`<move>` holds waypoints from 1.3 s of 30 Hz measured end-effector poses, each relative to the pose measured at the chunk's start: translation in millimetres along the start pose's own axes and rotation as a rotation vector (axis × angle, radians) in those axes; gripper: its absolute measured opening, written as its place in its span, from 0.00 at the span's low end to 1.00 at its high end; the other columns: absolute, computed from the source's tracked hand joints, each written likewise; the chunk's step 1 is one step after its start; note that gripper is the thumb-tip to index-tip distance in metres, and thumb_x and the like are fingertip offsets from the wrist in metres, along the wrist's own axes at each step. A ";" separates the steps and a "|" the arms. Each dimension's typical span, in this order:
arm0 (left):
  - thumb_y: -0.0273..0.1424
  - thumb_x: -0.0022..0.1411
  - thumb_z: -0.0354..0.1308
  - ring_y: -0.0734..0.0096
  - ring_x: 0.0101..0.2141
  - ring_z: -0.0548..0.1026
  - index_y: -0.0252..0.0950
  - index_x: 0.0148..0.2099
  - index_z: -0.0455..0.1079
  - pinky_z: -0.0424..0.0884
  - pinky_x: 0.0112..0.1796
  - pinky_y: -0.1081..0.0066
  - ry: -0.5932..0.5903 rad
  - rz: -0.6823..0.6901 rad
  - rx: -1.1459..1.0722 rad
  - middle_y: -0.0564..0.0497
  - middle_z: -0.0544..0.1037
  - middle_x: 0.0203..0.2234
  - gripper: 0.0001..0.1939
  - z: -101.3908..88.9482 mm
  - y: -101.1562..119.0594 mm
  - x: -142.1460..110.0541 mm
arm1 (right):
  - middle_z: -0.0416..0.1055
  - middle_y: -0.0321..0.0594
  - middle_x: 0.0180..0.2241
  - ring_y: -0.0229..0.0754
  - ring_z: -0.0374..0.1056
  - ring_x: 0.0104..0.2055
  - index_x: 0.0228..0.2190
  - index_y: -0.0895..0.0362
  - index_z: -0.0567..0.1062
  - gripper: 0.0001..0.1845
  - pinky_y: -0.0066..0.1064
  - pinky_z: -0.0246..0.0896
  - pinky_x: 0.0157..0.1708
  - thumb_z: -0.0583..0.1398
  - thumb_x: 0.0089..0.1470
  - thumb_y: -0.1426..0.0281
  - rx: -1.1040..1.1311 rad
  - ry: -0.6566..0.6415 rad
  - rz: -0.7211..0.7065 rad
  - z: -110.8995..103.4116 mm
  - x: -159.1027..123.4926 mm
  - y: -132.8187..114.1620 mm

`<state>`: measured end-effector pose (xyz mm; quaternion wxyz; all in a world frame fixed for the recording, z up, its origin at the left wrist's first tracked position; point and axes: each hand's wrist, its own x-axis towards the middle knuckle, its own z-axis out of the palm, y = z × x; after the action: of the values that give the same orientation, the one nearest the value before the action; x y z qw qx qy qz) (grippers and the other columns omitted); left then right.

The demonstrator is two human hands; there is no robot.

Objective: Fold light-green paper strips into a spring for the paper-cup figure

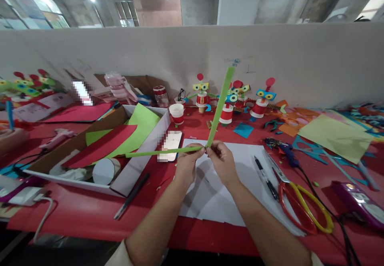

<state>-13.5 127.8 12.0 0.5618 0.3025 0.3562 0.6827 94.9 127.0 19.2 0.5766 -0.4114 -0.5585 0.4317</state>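
Observation:
Two narrow green paper strips meet at a corner between my fingertips. One paper strip (221, 104) rises upward and leans slightly right, while the other paper strip (153, 153) stretches left over the edge of the box. My left hand (186, 166) pinches the leftward strip close to the corner. Fingers closed, my right hand (222, 161) grips the foot of the rising strip. Whether the strips are glued there is hidden by my fingertips. Under both hands lies white paper (207, 198) on the red tabletop.
A white box (129, 182) with coloured paper stands left, beside a phone (174, 146). Scissors (295, 202), a pen (266, 178) and a glue gun (286, 152) lie right. Paper-cup robots (226, 114) line the back. Another person's hand (12, 140) is far left.

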 end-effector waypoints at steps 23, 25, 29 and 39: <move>0.30 0.34 0.74 0.73 0.27 0.74 0.32 0.25 0.77 0.67 0.38 0.69 0.055 -0.190 -0.116 0.50 0.78 0.21 0.12 -1.7 1.6 5.3 | 0.74 0.35 0.25 0.38 0.71 0.27 0.28 0.55 0.73 0.05 0.33 0.68 0.33 0.62 0.48 0.66 0.046 0.040 0.087 -2.6 2.1 4.2; 0.29 0.34 0.74 0.75 0.26 0.73 0.32 0.24 0.77 0.67 0.36 0.71 0.082 -0.196 -0.133 0.51 0.78 0.21 0.11 -3.2 5.2 6.8 | 0.74 0.35 0.25 0.38 0.71 0.27 0.28 0.55 0.73 0.05 0.32 0.69 0.33 0.62 0.47 0.66 0.036 0.045 0.086 -3.5 2.7 3.3; 0.28 0.37 0.74 0.78 0.27 0.72 0.33 0.25 0.76 0.66 0.33 0.74 0.154 -0.172 -0.183 0.51 0.79 0.25 0.11 -8.3 16.7 11.4 | 0.74 0.35 0.23 0.39 0.72 0.27 0.26 0.55 0.72 0.06 0.33 0.69 0.33 0.63 0.46 0.66 -0.007 0.078 0.094 -6.9 5.0 3.1; 0.29 0.46 0.71 0.81 0.25 0.72 0.34 0.28 0.75 0.67 0.31 0.78 0.200 -0.068 -0.268 0.54 0.78 0.26 0.08 -31.5 40.7 24.3 | 0.75 0.36 0.22 0.41 0.72 0.27 0.26 0.55 0.73 0.08 0.34 0.68 0.32 0.65 0.43 0.65 -0.023 0.151 0.071 -26.1 18.4 2.8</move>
<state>-66.1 142.3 28.2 0.5817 0.1433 0.3262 0.7312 120.9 145.7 20.8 0.5965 -0.4691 -0.5035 0.4131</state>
